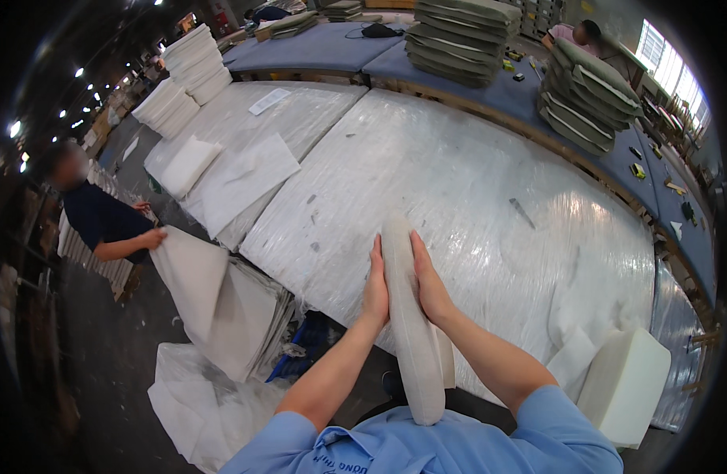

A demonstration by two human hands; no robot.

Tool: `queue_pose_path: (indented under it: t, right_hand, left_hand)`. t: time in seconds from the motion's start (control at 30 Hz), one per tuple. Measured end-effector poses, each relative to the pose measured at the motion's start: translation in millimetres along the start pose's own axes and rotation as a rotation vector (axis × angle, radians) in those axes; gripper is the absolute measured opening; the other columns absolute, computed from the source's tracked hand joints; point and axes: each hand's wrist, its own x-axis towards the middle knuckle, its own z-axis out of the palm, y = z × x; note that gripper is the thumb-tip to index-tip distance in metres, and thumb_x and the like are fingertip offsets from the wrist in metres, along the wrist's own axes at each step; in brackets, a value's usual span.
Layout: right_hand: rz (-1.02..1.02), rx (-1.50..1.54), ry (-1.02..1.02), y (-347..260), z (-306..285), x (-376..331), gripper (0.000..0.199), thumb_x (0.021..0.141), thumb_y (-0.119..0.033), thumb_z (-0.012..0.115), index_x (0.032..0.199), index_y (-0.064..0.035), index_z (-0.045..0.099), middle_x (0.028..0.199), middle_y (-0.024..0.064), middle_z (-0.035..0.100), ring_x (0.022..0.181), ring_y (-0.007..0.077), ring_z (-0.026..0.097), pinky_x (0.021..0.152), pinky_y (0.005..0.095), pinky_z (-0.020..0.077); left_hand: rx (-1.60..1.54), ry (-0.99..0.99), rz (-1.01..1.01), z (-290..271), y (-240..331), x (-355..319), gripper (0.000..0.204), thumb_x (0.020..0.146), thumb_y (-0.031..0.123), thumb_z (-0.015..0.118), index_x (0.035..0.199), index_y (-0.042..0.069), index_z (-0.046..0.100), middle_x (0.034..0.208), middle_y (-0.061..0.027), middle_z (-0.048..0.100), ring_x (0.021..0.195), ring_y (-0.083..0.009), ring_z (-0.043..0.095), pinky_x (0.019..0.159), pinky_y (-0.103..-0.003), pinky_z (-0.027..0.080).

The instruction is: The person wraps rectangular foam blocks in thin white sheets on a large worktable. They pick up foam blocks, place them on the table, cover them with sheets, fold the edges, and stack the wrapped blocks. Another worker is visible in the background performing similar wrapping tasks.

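Note:
A light grey fabric-covered cushion (411,347) stands on its narrow edge in front of my body, its near end against my blue shirt. My left hand (375,286) presses flat along its left face, fingers stretched forward. Against the opposite face lies my right hand (431,286), so the cushion is squeezed between both palms. The cushion's far end is over the plastic-wrapped table (458,174). A paler strip shows beside its lower right side; I cannot tell what it is.
White foam blocks (628,387) sit at the table's near right corner. A co-worker (107,209) on the left lifts a white sheet (193,268) from a stack. Cushion stacks (458,43) stand on blue-topped tables (308,47) behind. Clear plastic (205,403) lies at lower left.

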Motion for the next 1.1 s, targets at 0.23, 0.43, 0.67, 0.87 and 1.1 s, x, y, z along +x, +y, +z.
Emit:
queue_pose_path:
  t: [0.23, 0.43, 0.67, 0.87, 1.1]
  right_hand:
    - [0.054, 0.218, 0.064, 66, -29, -9, 0.073, 0.111, -0.05, 0.027, 0.165, -0.0049, 0.009, 0.173, 0.0134, 0.007, 0.159, 0.0281, 0.006, 0.128, 0.0394, 0.0063]
    - [0.222, 0.206, -0.001, 38, -28, -41, 0.078, 0.109, -0.056, 0.024, 0.165, -0.0032, 0.008, 0.172, 0.016, 0.007, 0.159, 0.0299, 0.005, 0.128, 0.0399, 0.0046]
    - [0.014, -0.118, -0.007, 47, -13, -83, 0.076, 0.111, -0.052, 0.023, 0.163, 0.0024, 0.012, 0.171, 0.0206, 0.008, 0.16, 0.0319, 0.004, 0.128, 0.0395, 0.0029]
    - [0.212, -0.129, 0.03, 114, -41, -106, 0.074, 0.111, -0.05, 0.022, 0.163, 0.0022, 0.013, 0.171, 0.0208, 0.01, 0.16, 0.0309, 0.005, 0.128, 0.0375, 0.0044]
    - [0.01, -0.047, -0.067, 14, -12, -162, 0.076, 0.11, -0.053, 0.022, 0.163, 0.0009, 0.016, 0.17, 0.0226, 0.013, 0.159, 0.0326, 0.009, 0.128, 0.039, 0.007]
  left_hand:
    - [0.223, 0.001, 0.005, 25, -7, 14, 0.076, 0.111, 0.055, 0.029, 0.165, 0.006, 0.011, 0.171, -0.0138, 0.014, 0.156, -0.0272, 0.018, 0.126, -0.038, 0.018]
    - [0.196, 0.075, -0.042, 17, -21, -33, 0.072, 0.111, 0.055, 0.026, 0.165, 0.009, 0.016, 0.169, -0.0119, 0.022, 0.154, -0.0264, 0.025, 0.125, -0.039, 0.022]
    - [-0.202, 0.119, -0.293, 2, -60, -132, 0.077, 0.107, 0.065, 0.026, 0.156, 0.008, 0.036, 0.152, -0.0119, 0.047, 0.137, -0.0253, 0.049, 0.114, -0.037, 0.039]
    - [-0.115, 0.107, -0.243, 24, -42, -128, 0.074, 0.107, 0.063, 0.029, 0.157, 0.009, 0.034, 0.15, -0.0117, 0.05, 0.134, -0.0239, 0.051, 0.113, -0.037, 0.042]
    - [0.161, 0.012, -0.027, 18, -47, -173, 0.078, 0.109, 0.05, 0.035, 0.164, 0.004, 0.005, 0.164, -0.0168, 0.024, 0.148, -0.0286, 0.031, 0.122, -0.04, 0.026]
